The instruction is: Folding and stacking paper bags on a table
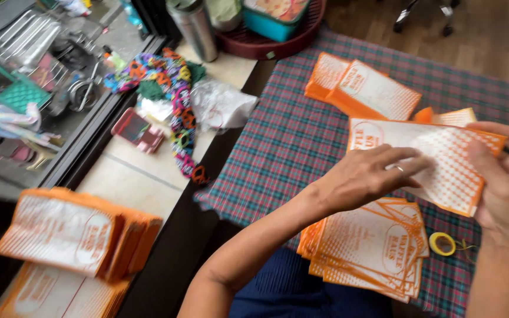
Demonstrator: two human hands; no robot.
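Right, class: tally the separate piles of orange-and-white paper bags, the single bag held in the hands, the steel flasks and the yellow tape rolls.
Piles of bags: 4 (far table, near lap, left upper, left lower)
bag in hands: 1
steel flask: 1
yellow tape roll: 1
Total: 7

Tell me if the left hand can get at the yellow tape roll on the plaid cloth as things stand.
Probably not directly: the left hand is busy on the orange-and-white bag, and the yellow tape roll lies uncovered beyond the bag stack, nearer the right hand.
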